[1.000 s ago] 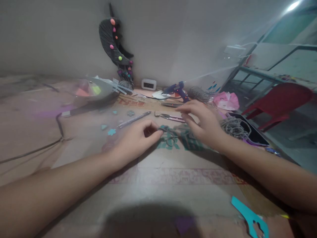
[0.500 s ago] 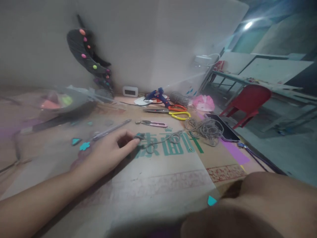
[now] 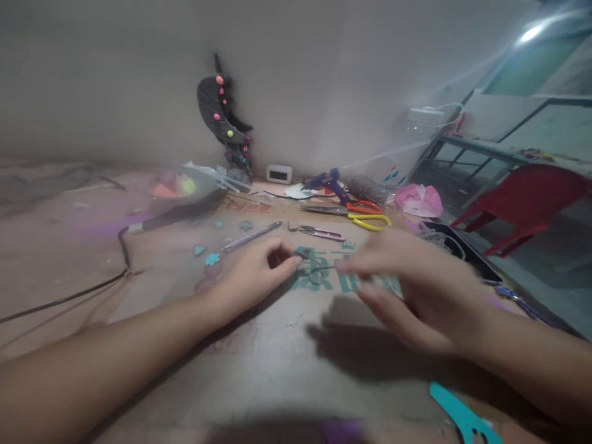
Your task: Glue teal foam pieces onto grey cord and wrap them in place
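My left hand (image 3: 252, 277) rests on the cardboard sheet (image 3: 296, 345), its thumb and fingers pinched on one end of a grey twine cord (image 3: 319, 269). The cord runs right toward my right hand (image 3: 416, 290), which hovers above the cardboard, blurred by motion. Its fingers stretch leftward, tips close to the cord. Whether they touch it is unclear. A bundle of the same twine (image 3: 437, 237) lies behind the right hand, mostly hidden.
Behind the hands lie a pen (image 3: 252, 236), small snips (image 3: 319, 232), yellow-handled scissors (image 3: 365, 217) and a blue glue gun (image 3: 326, 182). A clear bag with coloured pieces (image 3: 178, 188) sits left. Teal foam shapes (image 3: 462, 416) lie near right. A red chair (image 3: 531, 197) stands off to the right.
My right hand, out of sight half a second ago with only the forearm near the camera, has swung back in toward the cord. The left hand has kept its pinch.
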Demonstrator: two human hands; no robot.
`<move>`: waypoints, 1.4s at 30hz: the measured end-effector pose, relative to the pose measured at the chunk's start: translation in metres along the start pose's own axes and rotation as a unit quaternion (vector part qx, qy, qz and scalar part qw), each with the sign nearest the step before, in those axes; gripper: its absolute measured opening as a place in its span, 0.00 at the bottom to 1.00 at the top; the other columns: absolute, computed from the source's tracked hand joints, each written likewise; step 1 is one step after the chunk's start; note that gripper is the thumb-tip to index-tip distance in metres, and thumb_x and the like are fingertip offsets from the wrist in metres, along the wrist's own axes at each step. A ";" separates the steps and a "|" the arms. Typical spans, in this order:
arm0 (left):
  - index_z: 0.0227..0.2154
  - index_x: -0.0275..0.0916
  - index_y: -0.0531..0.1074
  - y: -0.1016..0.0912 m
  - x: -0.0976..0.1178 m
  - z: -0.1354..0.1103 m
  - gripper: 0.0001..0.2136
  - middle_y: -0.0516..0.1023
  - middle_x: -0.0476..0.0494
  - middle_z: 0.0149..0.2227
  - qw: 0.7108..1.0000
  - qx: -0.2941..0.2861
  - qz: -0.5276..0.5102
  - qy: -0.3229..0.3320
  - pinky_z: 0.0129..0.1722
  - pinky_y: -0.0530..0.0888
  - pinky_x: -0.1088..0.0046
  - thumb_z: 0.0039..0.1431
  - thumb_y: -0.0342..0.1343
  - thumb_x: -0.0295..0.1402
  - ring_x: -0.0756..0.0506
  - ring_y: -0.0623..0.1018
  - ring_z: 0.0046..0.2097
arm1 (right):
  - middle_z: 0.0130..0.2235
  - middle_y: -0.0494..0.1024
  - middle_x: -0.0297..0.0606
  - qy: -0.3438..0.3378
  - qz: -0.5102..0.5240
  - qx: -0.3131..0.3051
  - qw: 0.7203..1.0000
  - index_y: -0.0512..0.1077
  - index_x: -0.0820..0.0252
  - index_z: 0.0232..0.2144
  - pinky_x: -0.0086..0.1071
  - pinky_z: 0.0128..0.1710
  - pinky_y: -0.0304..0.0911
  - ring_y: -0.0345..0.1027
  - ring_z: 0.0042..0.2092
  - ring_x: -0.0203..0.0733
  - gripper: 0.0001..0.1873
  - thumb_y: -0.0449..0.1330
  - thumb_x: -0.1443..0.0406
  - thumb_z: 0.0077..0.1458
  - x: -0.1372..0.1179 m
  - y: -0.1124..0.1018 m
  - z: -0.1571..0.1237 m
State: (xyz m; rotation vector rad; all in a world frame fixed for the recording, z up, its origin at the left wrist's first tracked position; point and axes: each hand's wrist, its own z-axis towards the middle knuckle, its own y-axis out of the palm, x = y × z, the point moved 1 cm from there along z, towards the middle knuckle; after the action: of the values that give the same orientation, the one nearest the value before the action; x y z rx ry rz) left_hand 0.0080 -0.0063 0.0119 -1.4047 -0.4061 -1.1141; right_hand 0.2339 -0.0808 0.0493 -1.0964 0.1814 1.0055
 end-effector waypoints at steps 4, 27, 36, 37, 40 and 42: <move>0.31 0.40 0.74 0.001 0.000 0.000 0.10 0.80 0.48 0.34 1.000 -0.006 -0.004 0.000 0.39 0.71 0.67 0.62 0.55 0.40 0.44 0.77 0.38 | 0.38 0.80 0.41 -0.034 -0.033 -0.040 0.998 0.78 0.56 0.45 0.38 0.40 0.67 0.73 0.39 0.45 0.14 0.55 0.58 0.66 0.028 0.022 0.056; 0.36 0.40 0.76 0.001 -0.001 -0.001 0.09 0.80 0.48 0.36 0.999 -0.019 -0.030 0.014 0.39 0.70 0.68 0.63 0.56 0.39 0.45 0.76 0.38 | 0.28 0.75 0.33 0.075 0.095 -0.036 0.992 0.74 0.59 0.30 0.31 0.34 0.61 0.68 0.32 0.37 0.11 0.58 0.60 0.62 0.051 0.046 0.049; 0.34 0.40 0.74 0.000 -0.001 -0.001 0.07 0.79 0.50 0.35 0.999 0.013 -0.036 0.000 0.38 0.69 0.69 0.63 0.56 0.37 0.46 0.75 0.37 | 0.42 0.78 0.39 0.096 0.182 -0.093 0.974 0.66 0.57 0.56 0.33 0.32 0.64 0.68 0.34 0.37 0.24 0.62 0.57 0.61 0.054 0.049 0.047; 0.33 0.40 0.74 0.000 -0.001 -0.002 0.07 0.79 0.50 0.35 0.999 0.019 -0.032 0.002 0.38 0.68 0.68 0.63 0.56 0.37 0.46 0.75 0.37 | 0.43 0.77 0.39 0.097 0.184 -0.106 0.972 0.63 0.57 0.59 0.32 0.32 0.64 0.66 0.33 0.36 0.29 0.65 0.59 0.57 0.054 0.050 0.047; 0.33 0.41 0.74 0.000 -0.001 -0.002 0.07 0.79 0.50 0.35 0.999 0.027 -0.024 0.004 0.39 0.68 0.68 0.63 0.56 0.37 0.46 0.75 0.37 | 0.41 0.77 0.36 0.089 0.176 -0.138 0.971 0.58 0.56 0.62 0.32 0.33 0.66 0.65 0.31 0.34 0.36 0.66 0.65 0.55 0.053 0.053 0.045; 0.33 0.41 0.74 0.000 0.000 -0.002 0.07 0.79 0.50 0.35 0.999 0.030 -0.022 0.007 0.39 0.68 0.68 0.63 0.56 0.37 0.46 0.76 0.37 | 0.36 0.77 0.33 0.073 0.164 -0.134 0.975 0.58 0.57 0.62 0.33 0.33 0.67 0.68 0.32 0.35 0.31 0.62 0.67 0.59 0.054 0.053 0.043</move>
State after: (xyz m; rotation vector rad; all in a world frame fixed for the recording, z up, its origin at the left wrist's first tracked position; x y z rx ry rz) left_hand 0.0069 -0.0083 0.0116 -1.3396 -0.4587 -1.1390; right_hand 0.2103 -0.0105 0.0047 -1.4188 0.3628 1.2688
